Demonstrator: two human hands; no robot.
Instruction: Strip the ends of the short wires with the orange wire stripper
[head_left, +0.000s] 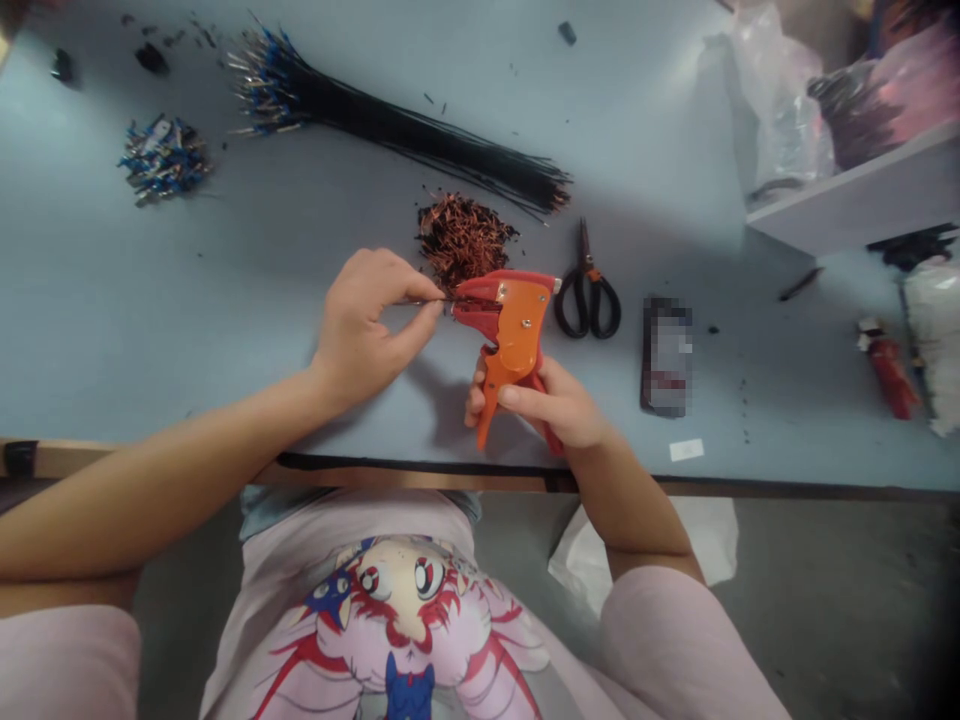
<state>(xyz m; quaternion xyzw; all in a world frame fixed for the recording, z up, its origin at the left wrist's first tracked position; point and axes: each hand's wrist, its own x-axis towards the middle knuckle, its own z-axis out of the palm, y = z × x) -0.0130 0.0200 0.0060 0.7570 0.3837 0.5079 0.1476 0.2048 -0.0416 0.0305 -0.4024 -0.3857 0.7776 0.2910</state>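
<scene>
In my right hand (555, 400) is an orange and red wire stripper (521, 330), its handles wrapped by my fingers and its jaws facing left. My left hand (382, 315) pinches a thin dark wire (409, 302) between thumb and forefinger, the end of it at the stripper's jaws. Just behind the jaws lies a pile of copper-coloured and black wire scraps (465, 235). Farther back stretches a long bundle of black wires (405, 130) with blue and metal terminals at its left end. A heap of blue and metal terminals (165, 158) sits at the left.
Black-handled scissors (589, 300) lie right of the stripper, then a blurred phone-like object (666, 355) and a small white label (686, 450). A white shelf (862, 195) holding plastic bags stands at the right. A red-handled tool (889, 370) rests near the right edge.
</scene>
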